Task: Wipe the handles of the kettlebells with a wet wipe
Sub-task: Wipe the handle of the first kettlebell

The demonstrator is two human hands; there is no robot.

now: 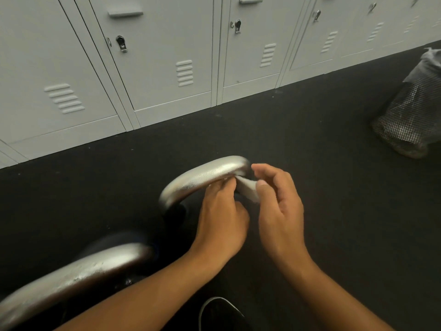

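Note:
Two kettlebells stand on the dark floor. The farther one shows a curved silver handle (200,175) over a black body. A nearer silver handle (78,273) fills the lower left, blurred. A small white wet wipe (248,187) is pinched between both hands just below the right end of the far handle. My left hand (222,216) grips the wipe's left edge with its fingertips against the handle. My right hand (276,204) holds the wipe's right side between thumb and fingers.
A row of pale grey lockers (148,58) runs along the back. A black mesh waste bin (412,111) with a dark liner stands at the right. A black shoe tip (219,314) shows at the bottom edge.

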